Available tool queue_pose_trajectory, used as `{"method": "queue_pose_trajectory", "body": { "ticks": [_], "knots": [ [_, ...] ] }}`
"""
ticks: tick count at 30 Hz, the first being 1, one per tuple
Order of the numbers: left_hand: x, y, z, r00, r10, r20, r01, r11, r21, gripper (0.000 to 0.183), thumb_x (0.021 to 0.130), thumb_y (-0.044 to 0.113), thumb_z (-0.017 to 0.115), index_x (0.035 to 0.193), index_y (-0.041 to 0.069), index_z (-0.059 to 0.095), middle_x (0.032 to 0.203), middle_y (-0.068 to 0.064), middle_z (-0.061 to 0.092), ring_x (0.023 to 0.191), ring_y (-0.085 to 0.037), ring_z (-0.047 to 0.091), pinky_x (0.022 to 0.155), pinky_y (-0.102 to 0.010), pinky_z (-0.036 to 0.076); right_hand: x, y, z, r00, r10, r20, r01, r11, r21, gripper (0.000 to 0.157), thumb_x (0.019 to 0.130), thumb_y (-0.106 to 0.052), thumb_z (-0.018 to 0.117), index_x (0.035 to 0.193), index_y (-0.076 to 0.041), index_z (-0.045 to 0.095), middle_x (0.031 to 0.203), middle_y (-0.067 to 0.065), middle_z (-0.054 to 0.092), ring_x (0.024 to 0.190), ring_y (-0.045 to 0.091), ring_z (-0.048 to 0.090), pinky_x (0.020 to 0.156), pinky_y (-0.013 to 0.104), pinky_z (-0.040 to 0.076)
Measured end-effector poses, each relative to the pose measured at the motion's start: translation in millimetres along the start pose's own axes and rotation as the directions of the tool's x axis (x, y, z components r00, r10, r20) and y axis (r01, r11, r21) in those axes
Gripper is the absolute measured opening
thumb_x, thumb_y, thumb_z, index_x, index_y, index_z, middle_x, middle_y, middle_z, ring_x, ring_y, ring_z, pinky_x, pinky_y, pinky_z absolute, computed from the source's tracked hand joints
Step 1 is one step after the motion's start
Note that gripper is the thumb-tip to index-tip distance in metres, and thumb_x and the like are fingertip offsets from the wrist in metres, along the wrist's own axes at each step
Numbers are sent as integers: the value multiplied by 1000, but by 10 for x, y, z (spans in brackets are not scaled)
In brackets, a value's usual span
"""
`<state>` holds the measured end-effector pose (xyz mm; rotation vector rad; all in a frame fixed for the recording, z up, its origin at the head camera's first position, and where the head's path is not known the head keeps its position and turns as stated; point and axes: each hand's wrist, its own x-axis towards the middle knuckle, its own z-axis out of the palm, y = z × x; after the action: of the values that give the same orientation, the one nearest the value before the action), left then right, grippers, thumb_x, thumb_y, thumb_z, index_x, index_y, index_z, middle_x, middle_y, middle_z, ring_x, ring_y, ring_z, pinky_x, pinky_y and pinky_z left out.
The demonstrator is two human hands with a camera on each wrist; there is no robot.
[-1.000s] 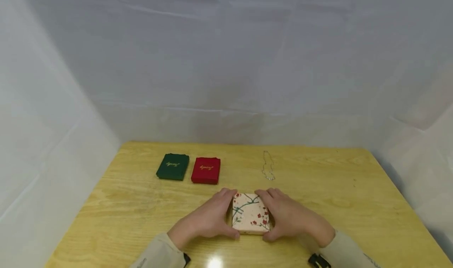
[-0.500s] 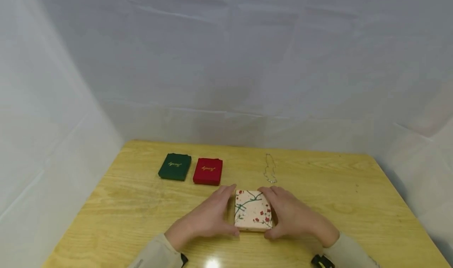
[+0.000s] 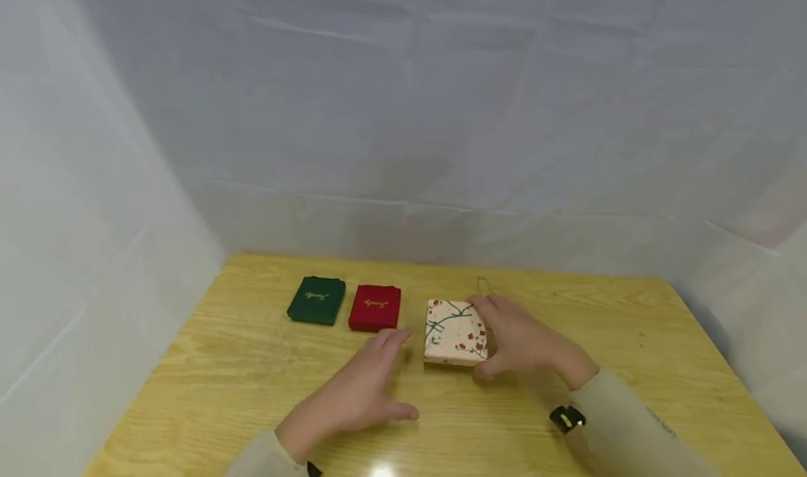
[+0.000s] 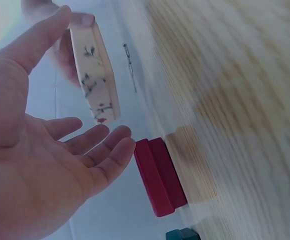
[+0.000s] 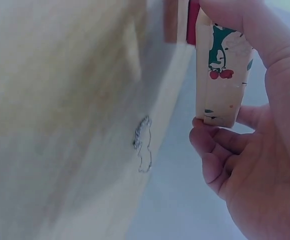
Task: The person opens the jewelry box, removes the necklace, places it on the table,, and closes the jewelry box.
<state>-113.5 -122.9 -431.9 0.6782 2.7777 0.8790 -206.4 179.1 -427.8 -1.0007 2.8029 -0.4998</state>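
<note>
Floral box (image 3: 455, 331) is held at its right side in the right hand (image 3: 518, 338); the left hand (image 3: 362, 386), spread wide, hangs apart to the near left

The left hand (image 3: 364, 387) is now off the flowered box (image 3: 455, 331), leaving the right hand (image 3: 522, 338) gripping it alone. The box is farther from the person than a moment ago, closer to the red box (image 3: 375, 308), and most of the silver necklace (image 3: 484, 286) is now hidden in the head view.
</note>
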Motion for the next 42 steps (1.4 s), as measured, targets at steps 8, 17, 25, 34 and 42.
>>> {"method": "queue_pose_trajectory", "body": {
  "ticks": [8,17,25,34,42],
  "knots": [
    [-93,-38,-11,999,-45,5,45,999,22,113,78,49,94,166,10,33,163,-12,40,149,-35,39,118,-56,38,338,189,-22,1000,16,25,-15,999,-37,122,69,-49,93,164,-4,31,160,23,44,148,46,38,119,67,28],
    [-202,-132,-1,999,-37,1,37,999,17,109,79,48,93,164,10,37,161,-9,42,147,-33,42,118,-56,39,615,268,21,996,40,76,-39,999,-22,121,72,-49,90,166,-4,29,163,19,42,151,45,34,122,68,22],
    [-260,-186,-24,1000,-12,-20,12,1000,28,105,79,43,94,161,7,39,158,-8,45,143,-32,44,117,-58,40,753,292,41,990,60,131,-62,998,8,116,77,-46,88,167,-4,27,166,21,36,155,47,26,122,70,16],
    [-274,-209,-59,1000,-12,-19,13,1000,27,104,80,41,94,161,7,39,157,-8,45,143,-32,44,116,-59,39,816,286,45,985,54,162,-52,999,-12,112,81,-50,88,166,-6,30,164,19,40,151,46,32,120,72,17],
    [-262,-242,-79,1000,-13,-15,14,999,33,105,80,43,94,161,8,39,157,-8,45,143,-32,43,117,-59,39,831,312,54,983,63,175,-65,998,9,120,82,-50,89,169,-7,20,167,21,35,154,48,27,122,71,14]
  ]
}}
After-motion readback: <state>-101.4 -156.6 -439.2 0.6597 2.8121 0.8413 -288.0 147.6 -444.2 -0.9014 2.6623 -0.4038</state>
